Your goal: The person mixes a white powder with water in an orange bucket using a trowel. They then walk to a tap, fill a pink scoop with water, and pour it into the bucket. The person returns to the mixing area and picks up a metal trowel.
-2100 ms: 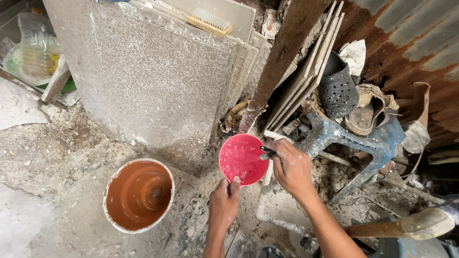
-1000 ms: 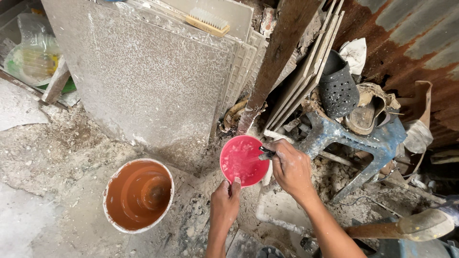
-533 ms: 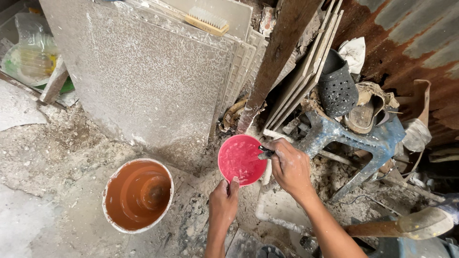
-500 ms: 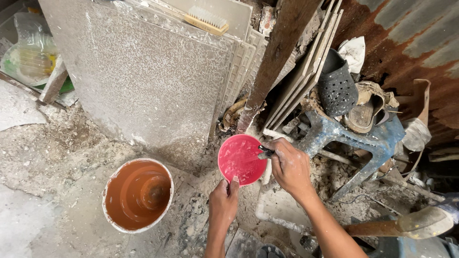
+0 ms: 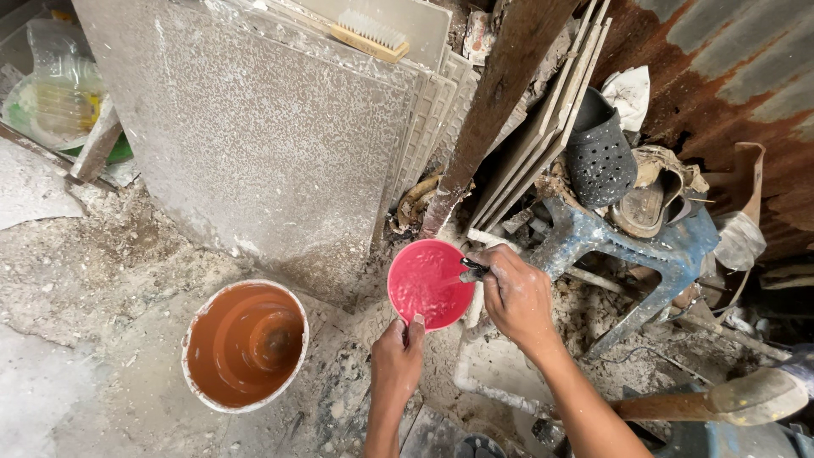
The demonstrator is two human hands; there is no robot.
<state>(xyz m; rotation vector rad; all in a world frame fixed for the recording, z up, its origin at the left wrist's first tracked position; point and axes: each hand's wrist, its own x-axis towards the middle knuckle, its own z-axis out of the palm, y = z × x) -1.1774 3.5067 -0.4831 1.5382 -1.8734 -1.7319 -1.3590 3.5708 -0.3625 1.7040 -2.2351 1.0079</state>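
Head view: looking down on a dusty floor beside stacked tiles and clutter.
Landmark: red bowl (image 5: 428, 282), round, with pale wet streaks inside, held above the floor near the middle of the view.
Left hand (image 5: 398, 356): just below the bowl, fingers closed on its near rim with the thumb hooked over the edge; holding the bowl.
Right hand (image 5: 517, 293): at the bowl's right edge, fingers curled tight around a small dark tool (image 5: 471, 271) whose tip reaches over the rim into the bowl.
Bucket (image 5: 246, 343): left of and below the bowl, well apart from it, standing on the floor; white rim, orange-brown inside, with a round lump at the bottom.
Large grey slab (image 5: 254, 136): above and left of the bowl, leaning upright, speckled with white.
Scrub brush (image 5: 369, 34): far above the bowl, lying on top of the leaning tiles.
Wooden plank (image 5: 500, 102): rising at a slant from just above the bowl.
Blue plastic stool (image 5: 627, 246): right of the bowl, behind the right hand, smeared with grey.
Black perforated shoe (image 5: 598, 153): above and right of the bowl, resting on the stool.
Rusty metal sheet (image 5: 721, 68): far right of the bowl, upright, corrugated.
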